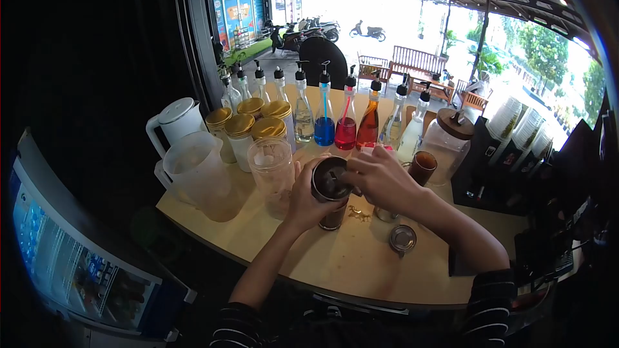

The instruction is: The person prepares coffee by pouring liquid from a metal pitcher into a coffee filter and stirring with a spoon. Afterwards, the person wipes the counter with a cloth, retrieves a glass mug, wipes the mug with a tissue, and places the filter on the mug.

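My left hand point(305, 194) is wrapped round a dark metal cup point(330, 183), whose round mouth faces me. Inside it looks dark, with a few bright glints. At the cup's right rim, the fingers of my right hand point(377, 177) are closed together; what they hold, if anything, is hidden. Under the cup stands a glass of brown liquid point(332, 220), partly covered by it. A brown spill point(359, 213) lies on the tabletop just right of that glass. Nearer to me is a small round metal lid-like piece point(403, 238).
Pump bottles of coloured syrup point(324, 130) line the table's far side. Gold-lidded jars point(240, 125), a plastic pitcher point(196, 167) and a clear container point(271, 167) stand left. Right are a brown-tinted glass point(423, 166), a wooden-lidded jar point(451, 145) and stacked cups point(505, 119).
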The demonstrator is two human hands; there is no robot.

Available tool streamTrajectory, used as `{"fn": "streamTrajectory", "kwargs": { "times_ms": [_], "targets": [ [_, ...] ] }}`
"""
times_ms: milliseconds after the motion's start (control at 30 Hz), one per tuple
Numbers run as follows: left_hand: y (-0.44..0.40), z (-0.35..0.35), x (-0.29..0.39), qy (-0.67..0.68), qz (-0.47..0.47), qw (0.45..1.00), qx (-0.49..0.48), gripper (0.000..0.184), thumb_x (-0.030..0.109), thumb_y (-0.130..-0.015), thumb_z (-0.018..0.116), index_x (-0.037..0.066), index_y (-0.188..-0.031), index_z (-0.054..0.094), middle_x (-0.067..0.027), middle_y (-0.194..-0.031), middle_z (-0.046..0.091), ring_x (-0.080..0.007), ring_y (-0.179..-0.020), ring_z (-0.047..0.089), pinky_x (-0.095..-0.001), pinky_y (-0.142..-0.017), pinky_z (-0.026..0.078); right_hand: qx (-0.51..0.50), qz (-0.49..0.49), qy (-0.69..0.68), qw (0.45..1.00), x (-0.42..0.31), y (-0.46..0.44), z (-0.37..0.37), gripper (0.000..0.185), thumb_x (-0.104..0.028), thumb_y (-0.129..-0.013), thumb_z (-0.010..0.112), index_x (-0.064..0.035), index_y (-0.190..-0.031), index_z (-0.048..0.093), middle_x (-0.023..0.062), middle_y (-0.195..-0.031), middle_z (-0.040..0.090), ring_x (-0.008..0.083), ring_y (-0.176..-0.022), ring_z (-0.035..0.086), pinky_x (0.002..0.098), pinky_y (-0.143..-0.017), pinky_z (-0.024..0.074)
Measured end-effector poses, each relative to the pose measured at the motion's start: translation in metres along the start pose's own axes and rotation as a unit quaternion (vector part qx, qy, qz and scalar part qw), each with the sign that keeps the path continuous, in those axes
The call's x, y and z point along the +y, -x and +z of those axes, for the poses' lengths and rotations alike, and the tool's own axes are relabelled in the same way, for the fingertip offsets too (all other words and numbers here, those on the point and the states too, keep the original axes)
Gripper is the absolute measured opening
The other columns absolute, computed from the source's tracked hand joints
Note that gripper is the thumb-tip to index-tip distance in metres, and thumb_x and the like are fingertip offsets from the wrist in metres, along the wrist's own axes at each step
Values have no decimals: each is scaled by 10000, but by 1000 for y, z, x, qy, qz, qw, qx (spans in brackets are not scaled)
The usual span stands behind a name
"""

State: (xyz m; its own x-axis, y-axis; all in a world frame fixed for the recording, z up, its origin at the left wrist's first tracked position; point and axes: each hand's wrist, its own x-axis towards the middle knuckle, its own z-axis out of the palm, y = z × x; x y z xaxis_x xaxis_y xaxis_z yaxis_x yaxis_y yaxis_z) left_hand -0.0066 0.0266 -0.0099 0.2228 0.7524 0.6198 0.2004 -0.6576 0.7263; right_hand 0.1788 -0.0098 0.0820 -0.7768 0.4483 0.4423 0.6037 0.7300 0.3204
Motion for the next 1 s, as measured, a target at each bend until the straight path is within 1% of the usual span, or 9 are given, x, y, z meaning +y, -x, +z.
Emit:
{"fn": "streamTrajectory", "kwargs": {
  "times_ms": [67,133,233,400,567,633,700,767,1000],
  "targets": [
    [0,-2,1,-37,64,997,11,855,178,-541,886,44,-1257,438,-107,-1208,516,-256,-1156,507,-368,-1001,413,10,1,39,999,0,-3,-3,69,-146,-746,615,-123,-810,608,3,-892,551,133,-889,544,306,-743,382],
    [0,-2,2,-26,70,997,-2,854,177,-543,885,44,-1259,440,-110,-1222,512,-257,-1159,511,-369,-1003,413,22,22,76,997,3,-2,-4,81,-148,-749,611,-128,-826,625,-9,-900,559,136,-943,534,303,-770,370],
    [-1,-6,2,-16,75,997,-21,854,174,-545,884,44,-1264,442,-115,-1236,509,-258,-1167,515,-369,-1012,408,6,-2,22,1000,-3,-4,-6,97,-157,-740,616,-131,-832,633,-3,-891,555,139,-948,535,305,-776,366],
    [1,-6,0,-6,65,997,-30,849,171,-548,883,45,-1266,448,-115,-1239,509,-249,-1181,509,-369,-1022,401,30,-3,56,998,-1,-4,-5,100,-168,-721,627,-133,-815,632,0,-881,549,139,-937,532,310,-775,365],
    [5,-2,-1,-18,78,997,8,856,158,-545,885,46,-1270,443,-119,-1239,508,-245,-1180,509,-367,-1019,407,33,7,39,999,-10,-7,-7,127,-160,-701,641,-131,-824,632,4,-885,548,147,-941,534,315,-767,367],
    [6,3,1,-20,76,997,27,859,157,-545,885,47,-1271,441,-121,-1237,508,-246,-1176,510,-367,-1017,409,38,90,37,995,-11,-9,-4,177,-151,-684,653,-122,-857,635,8,-899,546,151,-945,532,317,-753,373],
    [7,4,2,-23,75,996,48,861,157,-544,885,47,-1272,438,-122,-1236,507,-248,-1171,512,-367,-1015,410,43,66,39,996,-17,-7,2,188,-145,-681,655,-115,-865,633,10,-905,545,151,-943,532,317,-748,376],
    [8,5,2,-2,43,998,45,815,201,-576,849,81,-1271,441,-104,-1266,533,-293,-1214,497,-535,-1139,129,47,41,41,997,-18,-6,2,199,-139,-679,656,-108,-873,631,13,-911,544,152,-941,531,317,-742,380],
    [9,10,5,-5,41,998,50,813,213,-591,843,78,-1273,420,-102,-1258,519,-298,-1211,489,-552,-1132,121,62,46,71,994,-23,-5,-6,169,-141,-683,641,-92,-842,613,32,-906,539,171,-948,536,314,-741,387]
  ]
}}
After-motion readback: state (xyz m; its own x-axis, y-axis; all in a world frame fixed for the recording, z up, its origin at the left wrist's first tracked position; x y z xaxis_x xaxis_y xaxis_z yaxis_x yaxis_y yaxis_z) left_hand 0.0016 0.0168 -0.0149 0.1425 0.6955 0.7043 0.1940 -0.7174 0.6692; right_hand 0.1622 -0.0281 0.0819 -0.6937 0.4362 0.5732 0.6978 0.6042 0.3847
